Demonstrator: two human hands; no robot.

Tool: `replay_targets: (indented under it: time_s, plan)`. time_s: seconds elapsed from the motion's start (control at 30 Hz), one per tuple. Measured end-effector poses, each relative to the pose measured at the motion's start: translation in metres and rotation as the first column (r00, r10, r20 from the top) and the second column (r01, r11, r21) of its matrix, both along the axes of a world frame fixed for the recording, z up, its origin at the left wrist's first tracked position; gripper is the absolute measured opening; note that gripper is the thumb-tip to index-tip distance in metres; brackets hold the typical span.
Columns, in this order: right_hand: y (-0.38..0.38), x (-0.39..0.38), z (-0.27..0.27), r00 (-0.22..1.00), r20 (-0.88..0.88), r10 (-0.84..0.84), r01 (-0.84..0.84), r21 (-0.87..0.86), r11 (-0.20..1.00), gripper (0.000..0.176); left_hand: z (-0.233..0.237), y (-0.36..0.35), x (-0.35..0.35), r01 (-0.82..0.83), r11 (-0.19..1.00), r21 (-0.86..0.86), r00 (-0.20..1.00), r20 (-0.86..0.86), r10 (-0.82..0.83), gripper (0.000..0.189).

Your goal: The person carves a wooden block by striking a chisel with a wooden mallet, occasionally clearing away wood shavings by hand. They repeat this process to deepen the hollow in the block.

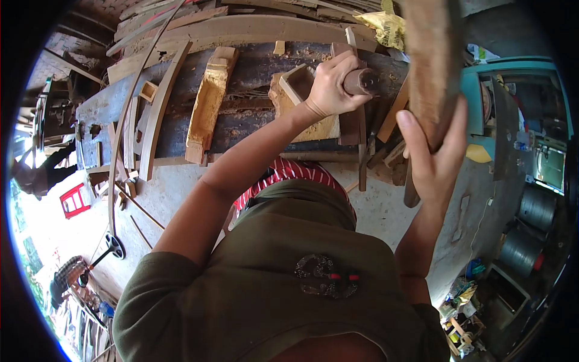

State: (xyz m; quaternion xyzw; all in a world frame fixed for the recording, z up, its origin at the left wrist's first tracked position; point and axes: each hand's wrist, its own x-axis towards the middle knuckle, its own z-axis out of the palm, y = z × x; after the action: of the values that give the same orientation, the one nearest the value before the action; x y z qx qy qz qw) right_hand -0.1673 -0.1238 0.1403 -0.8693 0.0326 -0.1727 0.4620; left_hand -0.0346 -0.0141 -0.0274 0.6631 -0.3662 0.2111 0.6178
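A round wooden tool handle (362,82) is gripped by the closed L hand (335,84) – above a pale wood block (321,131) on the workbench (248,128); contact w/ block cannot be told. A thick wooden club (429,60) is held upraised – R hand (437,160) wrapped around it.

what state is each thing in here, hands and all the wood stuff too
left hand, closed round the brown handle
brown handle, gripped, blunt end showing
right hand, closed round the wooden bar
wooden bar, held up, blurred, cut off by the picture's top edge
hollowed piece, lying on the bench, hollow exposed
yellow bag, crumpled
bench, littered with wood bits
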Motion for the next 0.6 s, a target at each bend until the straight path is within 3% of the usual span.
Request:
replay_targets:
  time_s: [0.07, 0.1, 0.13, 0.23, 0.3, 0.37, 0.4, 0.5, 0.6]
  plan:
    - [0.001, 0.006, -0.011, 0.990, 0.126, 0.066, -0.042, -0.190, 0.981, 0.053, 0.003, -0.001, 0.001, -0.030, 1.000, -0.006, 1.000, -0.007, 0.030, 0.037]
    - [0.003, 0.006, -0.015, 0.977, -0.212, 0.032, -0.074, -0.192, 0.979, 0.054, 0.005, -0.003, 0.002, -0.056, 0.995, -0.085, 0.998, 0.032, 0.059, 0.036]
    - [0.005, 0.007, -0.020, 0.974, -0.224, 0.016, -0.081, -0.283, 0.956, 0.056, 0.007, -0.003, 0.002, -0.039, 0.995, -0.089, 0.998, 0.041, 0.042, 0.036]
    - [0.006, 0.002, -0.027, 0.982, -0.172, 0.076, -0.110, -0.199, 0.974, 0.058, 0.012, 0.010, 0.011, 0.071, 0.990, -0.125, 0.916, -0.385, -0.115, 0.024]
    - [0.003, -0.001, -0.037, 0.992, -0.058, 0.109, -0.114, -0.098, 0.989, 0.059, 0.013, 0.014, 0.028, -0.011, 0.977, -0.214, 0.884, -0.458, -0.090, 0.018]
    - [0.001, -0.007, -0.040, 0.993, -0.100, 0.067, -0.075, -0.084, 0.994, 0.059, 0.003, 0.015, 0.050, -0.115, 0.971, -0.210, 0.858, -0.514, -0.009, 0.020]
    - [0.000, -0.010, -0.040, 0.989, -0.146, 0.028, -0.039, -0.067, 0.997, 0.059, 0.012, 0.020, 0.049, -0.098, 0.966, -0.238, 0.789, -0.611, -0.071, 0.023]
    - [-0.003, -0.016, -0.037, 0.986, -0.165, 0.008, -0.023, -0.088, 0.996, 0.058, 0.023, 0.024, 0.045, -0.104, 0.969, -0.222, 0.801, -0.597, -0.051, 0.025]
    - [-0.002, -0.019, -0.037, 0.988, -0.152, -0.017, 0.006, -0.076, 0.997, 0.057, 0.012, 0.014, 0.043, -0.110, 0.959, -0.260, 0.893, -0.450, -0.020, 0.017]
